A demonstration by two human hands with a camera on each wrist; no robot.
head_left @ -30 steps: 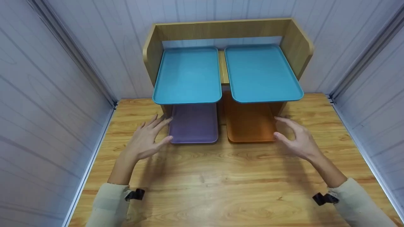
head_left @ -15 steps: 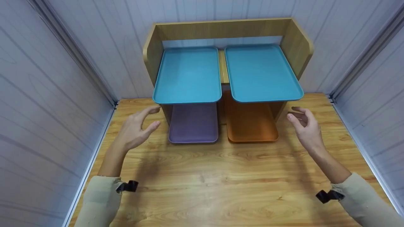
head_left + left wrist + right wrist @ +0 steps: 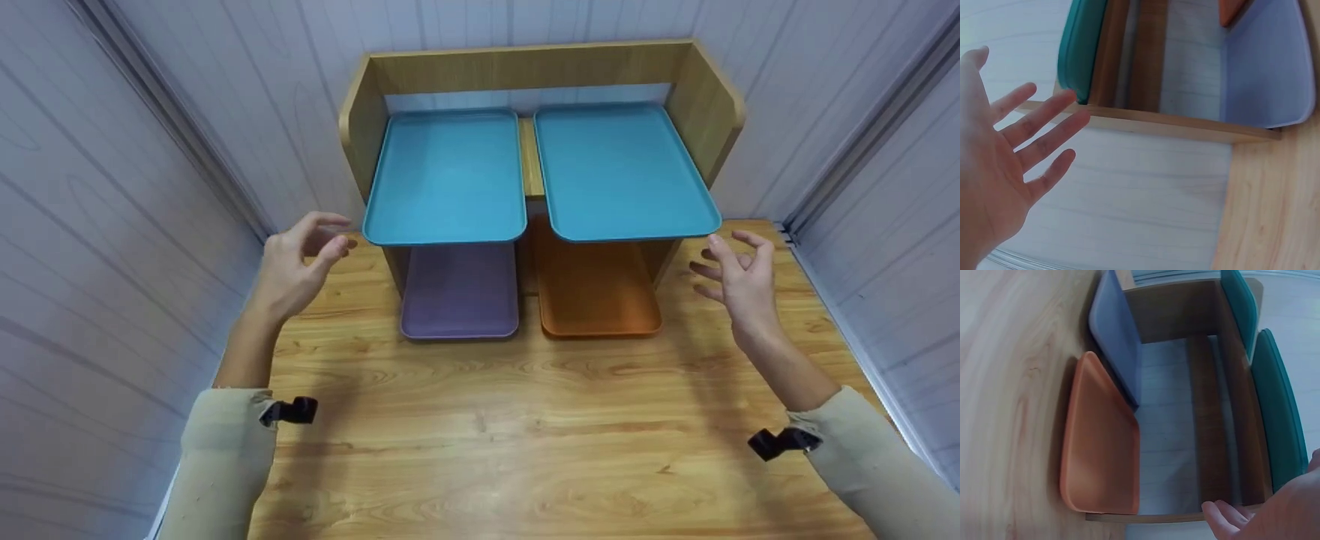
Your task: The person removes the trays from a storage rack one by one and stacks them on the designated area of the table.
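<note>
Wood-grain worktop [image 3: 525, 442], far edge: wooden shelf [image 3: 525, 67] carrying two teal plastic trays [image 3: 450, 176]. Left hand [image 3: 292, 262], right hand [image 3: 739, 281] flanking, fingers loose, holding nothing.

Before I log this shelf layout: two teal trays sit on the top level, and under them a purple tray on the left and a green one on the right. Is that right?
Not quite. The lower right tray is orange, not green, as the head view shows. The rest holds: two teal trays on the top level and the purple tray below on the left.
</note>
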